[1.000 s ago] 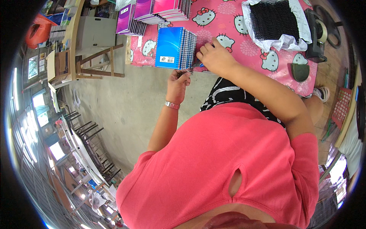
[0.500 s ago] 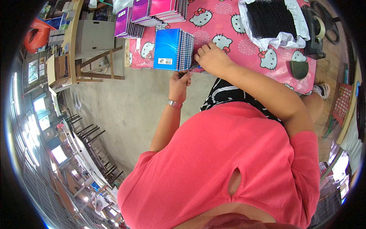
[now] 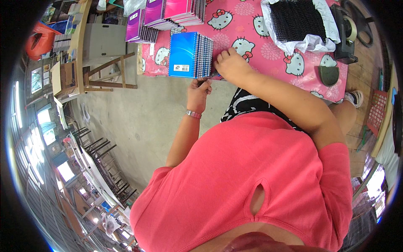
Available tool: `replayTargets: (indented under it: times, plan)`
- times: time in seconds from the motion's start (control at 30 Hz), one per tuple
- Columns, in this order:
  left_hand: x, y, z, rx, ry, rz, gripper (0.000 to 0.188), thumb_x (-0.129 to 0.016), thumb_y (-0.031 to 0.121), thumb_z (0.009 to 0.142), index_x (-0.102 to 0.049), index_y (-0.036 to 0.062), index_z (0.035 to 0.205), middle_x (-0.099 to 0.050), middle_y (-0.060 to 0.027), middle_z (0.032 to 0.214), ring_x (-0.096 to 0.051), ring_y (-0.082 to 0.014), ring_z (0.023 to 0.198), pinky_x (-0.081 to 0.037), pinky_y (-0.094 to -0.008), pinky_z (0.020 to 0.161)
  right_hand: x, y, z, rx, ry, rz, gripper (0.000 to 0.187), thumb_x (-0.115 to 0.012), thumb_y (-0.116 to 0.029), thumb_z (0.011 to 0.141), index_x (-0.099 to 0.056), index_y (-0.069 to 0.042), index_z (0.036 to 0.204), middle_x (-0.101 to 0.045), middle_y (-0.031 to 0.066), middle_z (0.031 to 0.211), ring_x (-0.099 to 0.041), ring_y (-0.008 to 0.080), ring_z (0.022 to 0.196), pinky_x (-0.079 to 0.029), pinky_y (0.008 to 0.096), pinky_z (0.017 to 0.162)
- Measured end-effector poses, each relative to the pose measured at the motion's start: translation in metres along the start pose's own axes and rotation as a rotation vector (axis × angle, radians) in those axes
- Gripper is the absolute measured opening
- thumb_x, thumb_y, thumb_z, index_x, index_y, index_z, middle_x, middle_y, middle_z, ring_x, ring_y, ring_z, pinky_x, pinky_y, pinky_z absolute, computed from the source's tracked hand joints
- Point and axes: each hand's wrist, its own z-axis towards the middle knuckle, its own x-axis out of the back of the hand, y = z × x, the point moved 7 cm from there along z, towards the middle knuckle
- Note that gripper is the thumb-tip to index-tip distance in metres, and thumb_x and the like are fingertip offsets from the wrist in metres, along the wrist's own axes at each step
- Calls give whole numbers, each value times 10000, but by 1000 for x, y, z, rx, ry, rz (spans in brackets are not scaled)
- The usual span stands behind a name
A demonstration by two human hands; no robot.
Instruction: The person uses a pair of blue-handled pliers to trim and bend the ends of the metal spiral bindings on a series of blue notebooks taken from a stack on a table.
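A stack of blue spiral-bound notebooks (image 3: 183, 52) lies at the near edge of the table, its wire bindings facing right. Just below the stack's near right corner is my left hand (image 3: 199, 93), wearing a metal-banded watch. Its fingers are closed together near a small dark thing that I cannot identify. Against the right side of the bindings rests my right hand (image 3: 231, 65), knuckles up and fingers curled inward. Whatever is under those fingers is hidden. The hands are a short way apart at the table edge.
Purple notebooks (image 3: 135, 26) and pink notebooks (image 3: 178, 9) are stacked behind. Black mesh on white paper (image 3: 300, 21), a tape dispenser (image 3: 346, 35) and a dark green rounded piece (image 3: 328, 76) sit on the pink patterned tablecloth (image 3: 268, 56). A wooden trestle (image 3: 111, 75) stands left.
Both hands stay in nearly the same places, with only slight finger movement. The whole view has shifted very slightly.
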Motion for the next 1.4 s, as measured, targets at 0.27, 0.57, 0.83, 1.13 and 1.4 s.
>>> replayTargets:
  times: [0.27, 0.57, 0.83, 1.13, 1.4]
  plan:
    - [8, -6, 4, 5, -16, 14, 139, -674, 17, 841, -583, 14, 946, -612, -45, 790, -555, -122, 616, -419, -252, 554, -12, 8, -3, -73, -427, 208, 163, -575, -177, 804, -702, -99, 870, -661, 60, 825, -633, 220, 862, -458, 345, 733]
    - [3, -14, 7, 54, 0, -51, 176, -662, -4, 835, -551, 32, 967, -595, -43, 830, -560, -145, 661, -434, -281, 607, -12, -15, 7, 40, -231, -114, 175, -558, -188, 823, -697, -110, 896, -660, 67, 899, -607, 222, 858, -430, 377, 760]
    - [1, -16, 7, 66, 15, -61, 86, -647, 30, 844, -582, 18, 900, -561, -23, 712, -547, -132, 592, -412, -264, 542, -3, -4, 3, 6, -140, -112, 207, -546, -202, 843, -712, -109, 923, -671, 63, 966, -614, 245, 906, -424, 455, 829]
    - [14, -20, 3, 25, -58, 43, 55, -610, 55, 877, -622, 13, 911, -586, -22, 744, -548, -118, 606, -409, -260, 534, -8, 0, 6, -38, -346, 149, 147, -603, -202, 806, -729, -129, 786, -709, 56, 778, -698, 228, 769, -503, 377, 653]
    - [175, 23, 49, -16, 274, -743, 130, -503, 53, 871, -577, -2, 780, -600, -103, 743, -583, -188, 673, -450, -261, 541, 0, 37, -52, -52, -34, 348, 300, -672, -280, 760, -607, -71, 966, -628, 96, 948, -606, 267, 932, -450, 408, 841]
